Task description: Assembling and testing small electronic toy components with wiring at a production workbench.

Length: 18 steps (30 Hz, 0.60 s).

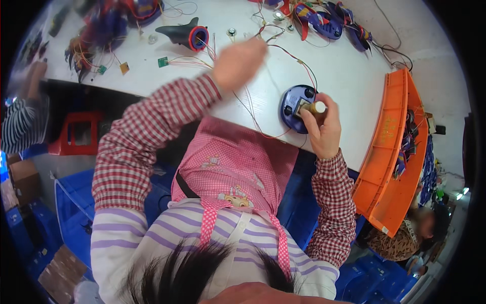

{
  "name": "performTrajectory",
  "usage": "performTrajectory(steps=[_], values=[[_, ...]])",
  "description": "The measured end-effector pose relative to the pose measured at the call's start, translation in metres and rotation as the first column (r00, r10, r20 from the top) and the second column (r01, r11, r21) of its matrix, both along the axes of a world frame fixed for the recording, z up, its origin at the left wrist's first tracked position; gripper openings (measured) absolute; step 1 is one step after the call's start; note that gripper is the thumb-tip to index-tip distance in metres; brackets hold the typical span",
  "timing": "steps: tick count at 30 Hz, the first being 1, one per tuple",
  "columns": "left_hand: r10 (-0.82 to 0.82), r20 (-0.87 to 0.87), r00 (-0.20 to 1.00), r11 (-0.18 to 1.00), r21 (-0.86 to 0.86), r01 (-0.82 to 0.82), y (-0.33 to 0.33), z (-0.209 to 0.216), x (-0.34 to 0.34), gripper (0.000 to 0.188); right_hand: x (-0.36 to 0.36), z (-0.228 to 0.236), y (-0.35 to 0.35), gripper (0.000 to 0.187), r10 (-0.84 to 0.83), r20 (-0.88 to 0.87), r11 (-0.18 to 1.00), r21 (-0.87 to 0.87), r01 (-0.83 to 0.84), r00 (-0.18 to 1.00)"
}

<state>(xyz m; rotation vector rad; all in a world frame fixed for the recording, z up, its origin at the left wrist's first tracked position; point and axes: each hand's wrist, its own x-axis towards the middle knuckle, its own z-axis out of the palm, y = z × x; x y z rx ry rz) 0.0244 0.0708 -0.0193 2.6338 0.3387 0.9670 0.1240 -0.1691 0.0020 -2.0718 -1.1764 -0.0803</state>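
Note:
At the table's front edge, my right hand (pixel 325 126) closes its thumb and fingers around a short brass-coloured cylinder with a pale round end (pixel 318 107). The cylinder is against a blue oval toy base (pixel 292 122), which has black round parts and an opening in its middle. Thin red and dark wires run from around the base across the white table (pixel 349 83). My left hand (pixel 239 65) is raised over the table to the left of the base, near the wires. Motion smears its fingers, so what they hold, if anything, cannot be made out.
Left of my hands lie a black dolphin-shaped toy shell (pixel 178 34) with a red rim and a green circuit board (pixel 163 62). Several blue and red toy parts (pixel 324 25) sit at the back. An orange bin (pixel 387 147) stands at the right edge. A co-worker's arm (pixel 34 81) is far left.

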Motion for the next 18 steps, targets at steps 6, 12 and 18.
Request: performTrajectory(steps=[6,12,18], values=[[0.241,-0.572,0.784,0.939,0.341,-0.04,0.092,-0.007,0.015,0.025,-0.03,0.012,-0.026,0.039,-0.04,-0.008,0.973,0.225,0.041,0.999],[0.198,-0.625,0.755,0.966,0.253,-0.044,0.078,-0.004,0.01,0.031,-0.09,0.02,-0.015,0.026,0.252,-0.078,0.957,0.168,-0.236,0.965],[0.044,-0.014,0.999,0.971,0.235,-0.039,0.076,0.029,-0.065,0.041,-0.091,-0.003,0.077,0.027,0.254,-0.131,0.949,0.223,-0.221,0.958]])
